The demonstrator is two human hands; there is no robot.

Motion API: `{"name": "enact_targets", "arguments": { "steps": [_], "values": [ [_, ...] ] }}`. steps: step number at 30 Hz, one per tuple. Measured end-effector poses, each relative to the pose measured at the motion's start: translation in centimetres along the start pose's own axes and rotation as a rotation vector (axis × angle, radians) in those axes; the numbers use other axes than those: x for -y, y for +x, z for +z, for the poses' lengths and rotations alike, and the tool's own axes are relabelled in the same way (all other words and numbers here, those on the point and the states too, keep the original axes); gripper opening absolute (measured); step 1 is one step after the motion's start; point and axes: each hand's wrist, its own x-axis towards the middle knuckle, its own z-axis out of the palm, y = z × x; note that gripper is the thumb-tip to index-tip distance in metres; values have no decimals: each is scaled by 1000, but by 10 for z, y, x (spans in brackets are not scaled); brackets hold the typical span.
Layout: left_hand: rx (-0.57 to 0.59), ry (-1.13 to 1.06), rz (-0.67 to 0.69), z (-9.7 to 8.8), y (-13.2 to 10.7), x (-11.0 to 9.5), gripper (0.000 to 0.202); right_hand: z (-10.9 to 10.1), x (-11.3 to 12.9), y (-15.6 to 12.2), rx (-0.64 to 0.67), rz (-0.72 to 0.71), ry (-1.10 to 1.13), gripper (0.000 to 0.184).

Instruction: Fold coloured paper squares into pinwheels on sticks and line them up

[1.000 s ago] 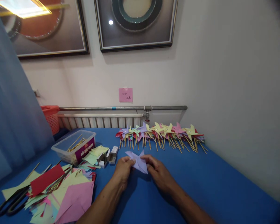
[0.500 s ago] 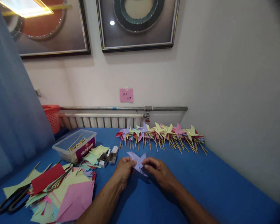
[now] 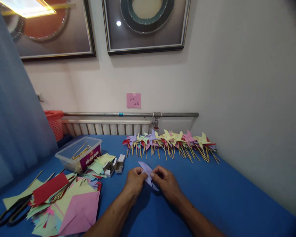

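Observation:
My left hand [image 3: 134, 181] and my right hand [image 3: 165, 183] meet over the blue table [image 3: 224, 194], both pinching a small lilac paper piece [image 3: 147, 171] between thumbs and fingers. The paper sticks up between the two hands, with folded pointed flaps showing above and below the fingers. Beyond the hands a long row of finished paper pinwheels [image 3: 170, 143] on wooden sticks lies along the far edge.
A clear plastic box of sticks [image 3: 79, 153] stands at the left, with a small stapler [image 3: 118, 164] near it. Coloured paper sheets [image 3: 71, 204] pile at the near left beside black scissors [image 3: 11, 213]. A wall closes the right side.
Both hands have drawn closer together and the lilac paper has been folded inward, so less of it shows.

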Motion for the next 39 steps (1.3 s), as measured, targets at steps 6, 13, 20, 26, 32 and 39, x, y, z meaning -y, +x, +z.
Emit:
{"name": "enact_targets", "arguments": {
  "steps": [6,13,20,26,32,39],
  "values": [
    [11,-5,-14,1,-1,2,19,2,2,1,-50,10,-81,23],
    [20,18,-2,2,-1,2,23,5,-1,2,-90,4,-111,17],
    [53,-18,-17,2,-3,3,30,7,-4,1,-112,31,-141,10],
    [85,-48,-38,3,-4,2,31,8,-7,1,-140,21,-159,7],
    [84,-73,-78,4,-7,1,38,8,-11,2,-187,-1,-170,9],
    [97,-82,-61,4,-7,1,37,7,-9,1,-198,10,-229,13]
  ]
}}
